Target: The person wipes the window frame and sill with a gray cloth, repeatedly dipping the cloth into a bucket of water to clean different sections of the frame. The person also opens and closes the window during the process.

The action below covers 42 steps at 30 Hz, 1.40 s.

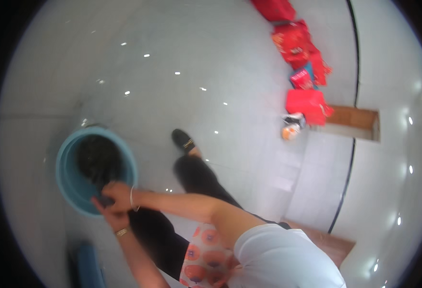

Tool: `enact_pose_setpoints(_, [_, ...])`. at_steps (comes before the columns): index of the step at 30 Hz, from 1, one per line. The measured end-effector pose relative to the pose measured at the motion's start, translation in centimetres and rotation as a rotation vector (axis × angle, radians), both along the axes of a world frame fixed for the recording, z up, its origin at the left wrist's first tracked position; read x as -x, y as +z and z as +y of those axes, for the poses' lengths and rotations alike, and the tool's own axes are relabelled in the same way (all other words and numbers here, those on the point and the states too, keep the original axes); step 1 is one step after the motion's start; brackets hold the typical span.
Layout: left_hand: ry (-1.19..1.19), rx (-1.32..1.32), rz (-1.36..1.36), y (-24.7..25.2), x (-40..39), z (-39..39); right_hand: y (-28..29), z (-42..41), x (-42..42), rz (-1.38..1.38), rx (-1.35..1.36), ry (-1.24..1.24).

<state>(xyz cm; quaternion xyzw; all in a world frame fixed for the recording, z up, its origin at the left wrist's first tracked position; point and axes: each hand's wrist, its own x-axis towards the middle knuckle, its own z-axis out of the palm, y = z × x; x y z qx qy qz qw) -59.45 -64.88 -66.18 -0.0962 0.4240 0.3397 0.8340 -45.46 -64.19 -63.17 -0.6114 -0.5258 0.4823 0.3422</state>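
Note:
Over the near rim of a light-blue plastic bucket point(61, 169), my two hands meet on a dark wet-looking cloth point(106, 200), blurred by motion. My right hand point(118, 194), with a white bangle at its wrist, grips the cloth from above. Just below it my left hand point(114, 217), wearing a gold-coloured band, closes around the same bunch, with one finger pointing out toward the bucket's rim. A dark strand hangs from the hands into the bucket. Inside lies a dark mass or murky water point(99, 154); which of these I cannot tell.
Several red bags point(306, 106) stand in a row along the wall, with a small white-and-orange package point(290, 131) at the near end. A long blue object point(88, 266) lies at the lower left. My black shoe point(182, 140) rests on the shiny pale floor point(153, 108).

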Motion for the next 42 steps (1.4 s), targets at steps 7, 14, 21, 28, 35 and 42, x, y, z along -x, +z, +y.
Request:
enact_pose_setpoints(7, [-0.197,0.101,0.397,2.1,5.9,0.8,9.0,-0.9,4.5,0.295,0.065,-0.297])
enact_pose_setpoints(14, [-0.237,0.157,0.493,3.3,7.5,1.9,5.6,-0.2,6.2,0.141,-0.145,-0.563])
enact_pose_setpoints(21, [-0.142,-0.036,0.482,2.0,2.1,1.8,-2.1,3.4,-1.9,-0.313,0.042,-0.225])
enact_pose_setpoints(28, [0.022,0.190,0.492,-1.7,3.9,0.3,-13.4,6.6,1.4,-0.693,0.159,0.366])
enact_pose_setpoints(35, [-0.055,0.102,0.355,-1.0,0.9,2.3,-26.9,6.2,1.2,-0.804,0.665,0.384])
enact_pose_setpoints(42, [-0.080,0.154,0.429,-0.1,2.7,2.0,-10.4,4.0,2.1,-0.337,0.302,0.624])
